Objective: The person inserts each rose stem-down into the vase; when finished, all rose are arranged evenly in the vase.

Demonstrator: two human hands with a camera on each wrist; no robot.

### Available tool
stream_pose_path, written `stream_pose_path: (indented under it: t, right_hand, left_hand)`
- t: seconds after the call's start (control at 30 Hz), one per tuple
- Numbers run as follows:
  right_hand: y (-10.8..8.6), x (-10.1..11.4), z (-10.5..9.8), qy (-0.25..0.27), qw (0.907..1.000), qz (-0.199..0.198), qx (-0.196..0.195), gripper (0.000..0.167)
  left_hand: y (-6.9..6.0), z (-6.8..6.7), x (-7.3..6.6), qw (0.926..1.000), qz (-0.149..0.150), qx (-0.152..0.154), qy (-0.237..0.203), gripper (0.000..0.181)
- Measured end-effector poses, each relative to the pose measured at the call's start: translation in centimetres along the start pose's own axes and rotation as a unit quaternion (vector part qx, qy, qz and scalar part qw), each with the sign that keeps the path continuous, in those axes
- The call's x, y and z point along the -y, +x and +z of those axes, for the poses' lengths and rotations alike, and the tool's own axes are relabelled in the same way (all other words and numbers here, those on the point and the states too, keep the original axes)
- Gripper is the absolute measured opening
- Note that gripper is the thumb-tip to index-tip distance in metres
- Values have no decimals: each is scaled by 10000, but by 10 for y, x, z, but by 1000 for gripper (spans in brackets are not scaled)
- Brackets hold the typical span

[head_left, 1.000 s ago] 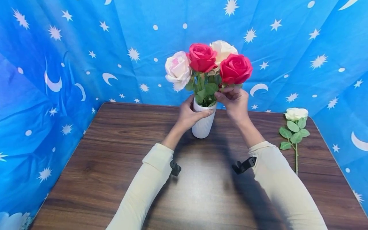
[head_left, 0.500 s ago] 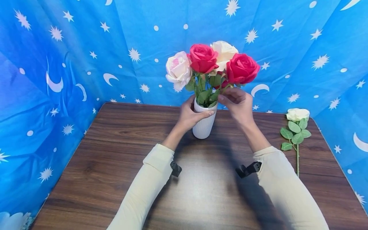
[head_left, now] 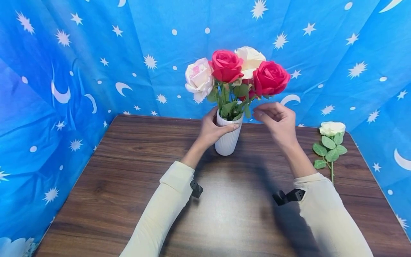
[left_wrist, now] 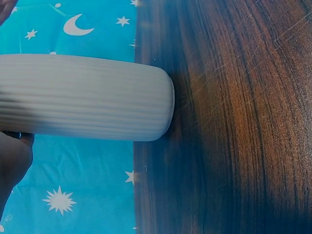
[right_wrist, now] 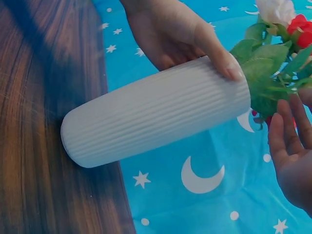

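Observation:
My left hand (head_left: 212,128) grips a white ribbed vase (head_left: 228,142) just below its rim, thumb across the front. The vase stands near the table's back edge. In it are a pink-tinged white rose (head_left: 199,79), a cream rose (head_left: 252,59), a red rose (head_left: 226,66) and another red rose (head_left: 271,78) leaning right. More red shows behind the leaves, mostly hidden. Just right of the leaves, my right hand (head_left: 280,123) is raised with nothing in its loosely bent fingers. The right wrist view shows the ribbed vase (right_wrist: 156,117) and leaves (right_wrist: 265,73) beside those fingers.
A single white rose (head_left: 332,128) with a leafy stem lies at the right of the brown wooden table (head_left: 128,185). A blue cloth (head_left: 154,35) printed with stars and moons hangs behind and at both sides.
The right-hand red rose shifted right, then stayed. My right hand has let go near its stem and drawn away to the right. My left hand stays on the vase.

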State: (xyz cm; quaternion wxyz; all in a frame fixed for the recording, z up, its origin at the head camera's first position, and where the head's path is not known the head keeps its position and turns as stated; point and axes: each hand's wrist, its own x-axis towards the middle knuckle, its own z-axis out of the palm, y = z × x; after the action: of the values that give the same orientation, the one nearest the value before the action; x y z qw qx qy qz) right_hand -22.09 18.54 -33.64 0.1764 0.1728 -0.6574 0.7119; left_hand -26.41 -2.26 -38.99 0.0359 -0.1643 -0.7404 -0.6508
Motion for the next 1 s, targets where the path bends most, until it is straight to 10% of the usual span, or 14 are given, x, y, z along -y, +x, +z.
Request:
stream_pose_path:
  t: [0.3,0.6,1.0]
  right_hand:
    - [-25,-2,-32,602,9979,53,-210,30]
    - [-44,-3,-88,649,9884,388,-1317,15]
    - [-55,-31,-163,741,9307,1386,-3303,12]
  left_hand:
    - [0,-2,-2,10000,-37,36,15,72]
    - [-2,-1,-3,10000,43,35,-47,70]
    - [-1,-1,-1,10000,26,64,-49,68]
